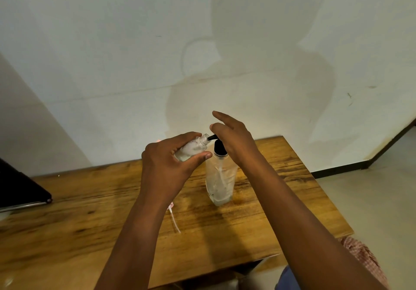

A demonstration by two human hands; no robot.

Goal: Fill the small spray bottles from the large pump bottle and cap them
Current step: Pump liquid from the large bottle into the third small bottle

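Near the middle of the frame the left hand grips a small bottle, fingers curled over its far side and thumb pressed along its near side, so the clear body shows only between them. The bottle is tilted, its open neck pointing up and to the right, and it is held off the counter. Its neck meets the black spout of the pump bottle, the spout tip right at or just inside the opening. The pump bottle stands upright on the counter just right of centre, a clear body with a little liquid low down, a dip tube showing through it, and a black pump head on top. The right hand rests on that pump head with the fingers mostly straight and a little spread, the index finger raised toward the wall; it curls round nothing, and the palm side covers the top of the pump, so just which part presses cannot be told. Below the left wrist a pale pink spray cap with its thin tube lies flat on the wood. At the left edge of the frame a dark flat object sits on the counter's end.
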